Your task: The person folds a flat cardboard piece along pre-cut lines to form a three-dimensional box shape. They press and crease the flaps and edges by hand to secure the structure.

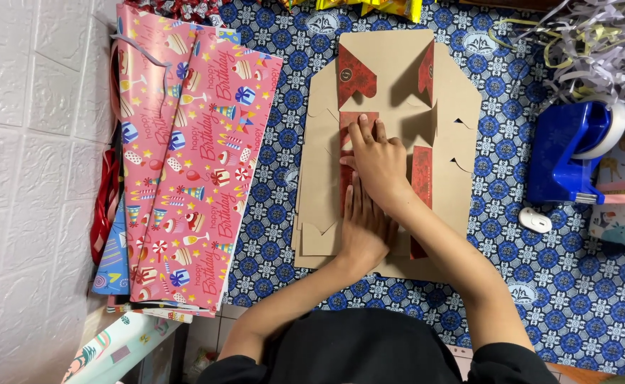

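Left of our hands, pink gift-wrap sheets (191, 163) are lying stacked. Our left hand (362, 231) and right hand (378, 160) are pressing flat, fingers released, on the unfolded brown-and-red cardboard box (454, 128). A blue tape dispenser (565, 153) is sitting well right.

Box blank (462, 142): matt brown cardboard, smooth, flaps printed dark red; both bare hands pressed flat on it, left hand (362, 227), right hand (378, 158)
Cloth (540, 284) under blank: blue-white patterned, looks woven, matt
Left of blank: wrap (198, 163), pink printed paper, slight sheen
Right of blank: dispenser (565, 153), glossy blue plastic, with white tape roll
Above-right of blank: shred (597, 43), thin pale paper strips
Far left of blank: wall (28, 178), white, embossed brick texture
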